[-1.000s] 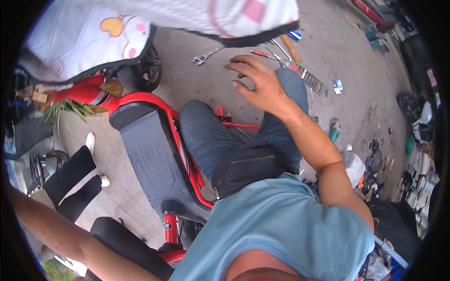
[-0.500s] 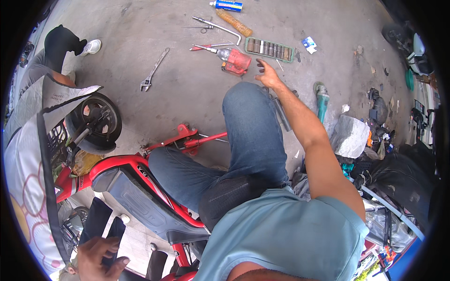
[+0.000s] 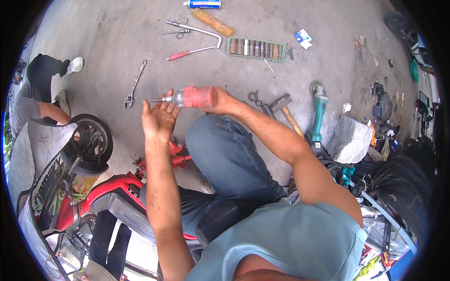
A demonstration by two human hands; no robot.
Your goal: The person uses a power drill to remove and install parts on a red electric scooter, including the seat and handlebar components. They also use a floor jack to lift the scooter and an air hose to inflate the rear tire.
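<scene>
A red cordless impact wrench (image 3: 194,97) is held above the floor in my right hand (image 3: 222,102), its nose toward the left. My fingers close round its handle, which is mostly hidden. My left hand (image 3: 159,120) is open, palm up, with thumb and fingers spread around the thin metal shaft at the tool's nose. Whether the fingers touch that shaft, I cannot tell. My bent knee in jeans is just below the tool. Beyond it on the floor lie a red-handled screwdriver (image 3: 179,55) and a green tray of sockets (image 3: 231,55).
An adjustable wrench (image 3: 135,85) lies to the left, near a scooter wheel (image 3: 107,140). To the right are a hammer (image 3: 291,121), a teal angle grinder (image 3: 318,112) and a stone block (image 3: 349,140). Another person (image 3: 32,110) is at the far left. A red scooter (image 3: 117,184) is beside me.
My right hand has taken hold of the impact wrench, lifted it off the floor and drawn it nearer. My left hand has come up from the lower left to the tool's nose.
</scene>
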